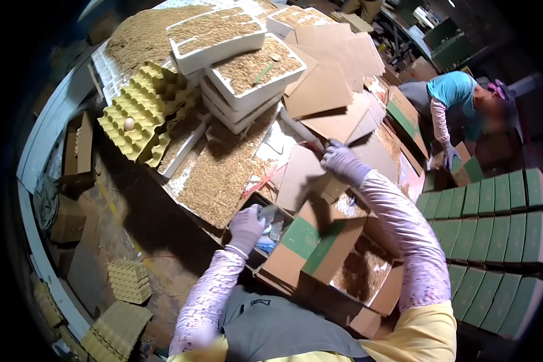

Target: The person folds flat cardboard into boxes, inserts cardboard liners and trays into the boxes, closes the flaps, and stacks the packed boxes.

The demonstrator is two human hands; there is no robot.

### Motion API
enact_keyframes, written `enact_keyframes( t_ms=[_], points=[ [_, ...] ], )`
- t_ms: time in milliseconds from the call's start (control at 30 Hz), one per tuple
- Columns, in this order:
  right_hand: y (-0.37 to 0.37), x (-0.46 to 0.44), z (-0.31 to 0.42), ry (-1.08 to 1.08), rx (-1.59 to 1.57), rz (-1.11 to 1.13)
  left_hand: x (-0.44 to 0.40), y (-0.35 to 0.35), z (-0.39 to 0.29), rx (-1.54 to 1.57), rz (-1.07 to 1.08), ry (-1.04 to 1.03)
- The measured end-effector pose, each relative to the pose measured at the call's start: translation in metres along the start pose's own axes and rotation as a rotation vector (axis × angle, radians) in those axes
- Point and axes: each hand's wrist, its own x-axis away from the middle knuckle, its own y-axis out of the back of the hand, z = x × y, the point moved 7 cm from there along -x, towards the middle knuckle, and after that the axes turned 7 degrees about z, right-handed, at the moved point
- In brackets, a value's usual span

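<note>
My left hand (247,228), in a light grey glove, is closed at a dark open box. A clear, greyish plastic-looking piece (267,213) shows at its fingertips; its kind is unclear. Higher up, my gloved right hand (346,164) has its fingers curled above cardboard sheets (303,175). Something small and dark shows at those fingertips, too small to name. Between my arms stands an open brown and green carton (317,244) with its flaps up. Loose tan husk-like filling (361,271) lies inside it.
White foam boxes (256,69) of husk are stacked ahead, beside yellow egg trays (140,111) with one egg (129,123). Flat cardboard (326,78) lies beyond. Green cartons (482,238) stand in rows at right. A co-worker (455,99) bends over a box there. More trays (128,280) sit on the floor.
</note>
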Motion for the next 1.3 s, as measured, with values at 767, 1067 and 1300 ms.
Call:
enact_keyframes(
  t_ms=[767,1067,1300],
  points=[
    [0.008,0.297,0.212,-0.737,-0.993,0.264,0.050,-0.075,-0.128,1.021,0.792,-0.391],
    [-0.104,0.460,0.249,-1.552,-2.347,-1.117,0.028,-0.145,-0.168,0.363,0.726,-0.564],
    [-0.155,0.405,0.276,-1.395,-2.342,-0.647,0.064,-0.126,-0.214,0.466,0.748,-0.511]
  ],
)
